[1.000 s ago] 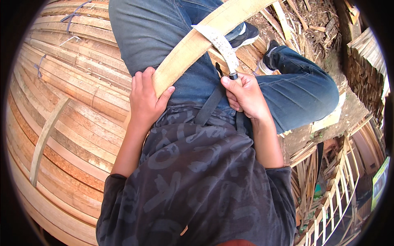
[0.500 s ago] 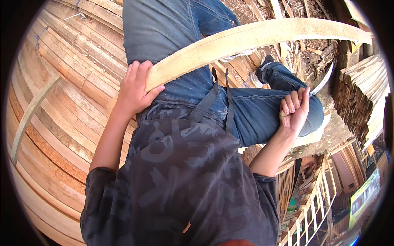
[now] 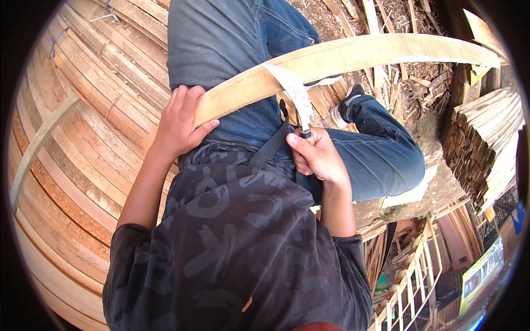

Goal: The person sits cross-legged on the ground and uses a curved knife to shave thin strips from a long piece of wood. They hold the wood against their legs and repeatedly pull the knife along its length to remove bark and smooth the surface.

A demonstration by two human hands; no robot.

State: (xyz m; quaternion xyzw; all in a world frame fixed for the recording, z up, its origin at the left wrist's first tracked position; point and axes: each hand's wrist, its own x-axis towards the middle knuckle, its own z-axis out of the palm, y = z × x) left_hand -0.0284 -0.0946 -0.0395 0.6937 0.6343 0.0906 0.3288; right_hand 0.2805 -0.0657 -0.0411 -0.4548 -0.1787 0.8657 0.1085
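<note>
A: Why is the long curved wooden strip lying across the lap like that?

B: My guess is the thighs in blue jeans brace it. The left hand is closed around the strip's near end, pressing it against the lap so it can't slide, while the far end arcs up and away over the wood scraps.

A: And the right hand?

B: Fisted tight round the handle of a knife, just below the strip, beside the dark strap. The blade rises from the fist to the strip's edge, with a pale shaving curling off there. Held low, the hand can likely draw the blade along the strip.

A: What differs from half a second ago?

B: Then the right hand was well away from the strip, out over the knee, fingers loose. Now it's back under the strip. The left hand's grip hasn't moved. A second ago the pose matched this one.
</note>
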